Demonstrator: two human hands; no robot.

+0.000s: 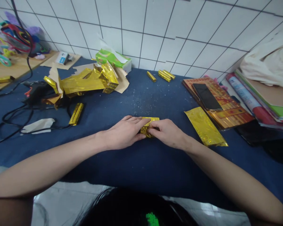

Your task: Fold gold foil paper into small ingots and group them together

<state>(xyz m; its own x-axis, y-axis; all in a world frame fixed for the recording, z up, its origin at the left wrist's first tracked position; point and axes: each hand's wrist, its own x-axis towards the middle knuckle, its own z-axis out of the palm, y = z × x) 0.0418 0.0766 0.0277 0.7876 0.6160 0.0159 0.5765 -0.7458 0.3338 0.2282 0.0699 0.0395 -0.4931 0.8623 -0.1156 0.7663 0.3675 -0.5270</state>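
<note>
A small piece of gold foil paper [153, 119] lies on the blue cloth, partly hidden under both hands. My left hand [124, 133] holds it from the left, fingers across its top and thumb at its near edge. From the right, my right hand [169, 133] pinches the same piece with curled fingers. The foil looks folded or rolled between them, but the fingers cover how. To the right lies a flat gold foil sheet [206, 127]. Rolled gold foil tubes [164, 76] rest near the wall, and a pair of tubes [76, 114] lies left of my left hand.
Crumpled gold foil [85, 83] sits before a green tissue pack [113, 58]. A black glue gun [39, 91] with a looping cord lies left, near a torn white scrap [38, 125]. At right, a phone [207, 96] rests on gold-red packets [231, 108], beside stacked books [264, 91].
</note>
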